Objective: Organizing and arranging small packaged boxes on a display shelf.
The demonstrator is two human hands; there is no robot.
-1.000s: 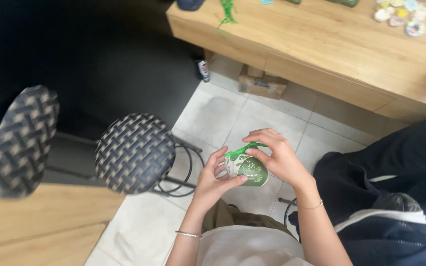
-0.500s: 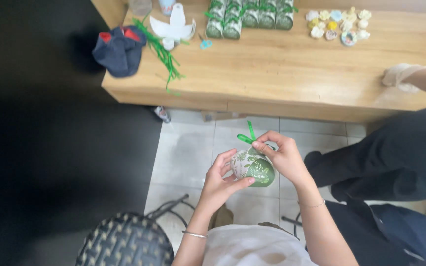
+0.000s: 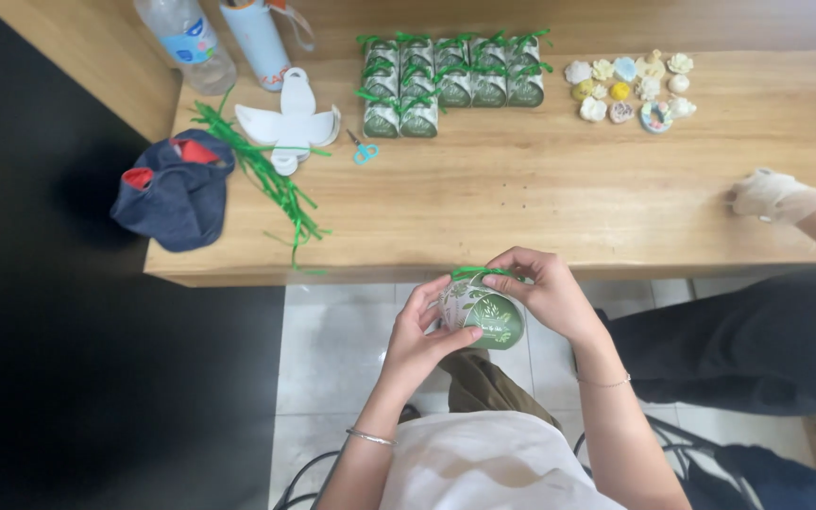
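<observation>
Head view: both hands on a small green-and-white gift box (image 3: 484, 314), held in the air over the lap, just in front of the near edge of the wooden worktop (image 3: 521, 203). Left hand (image 3: 419, 342) grips it from the left and underneath, thumb across the front; right hand (image 3: 548, 295) wraps the right side and top, fingers pinching the green ribbon (image 3: 480, 273) at the box top. Both hands clenched on the box, neither free. On the worktop, far side centre: a block of matching gift boxes (image 3: 450, 80) with green ribbon ties, packed in rows, touching each other. Right of them, a cluster of small pastel flower-shaped pieces (image 3: 627, 87). Left of the boxes: white die-cut card blanks (image 3: 287, 121) stacked, small blue-handled scissors (image 3: 363, 149) just beside them, loose green ribbon strips (image 3: 271, 184) trailing toward the near edge. Clear plastic bottle (image 3: 186, 38) and a pale blue tumbler (image 3: 259, 36) upright at the far left corner. Dark blue cloth pouch (image 3: 174, 192) with red lining at the left end, overhanging the edge. Another person's gloved hand (image 3: 772, 195) rests on the worktop at right, well apart from the held box
</observation>
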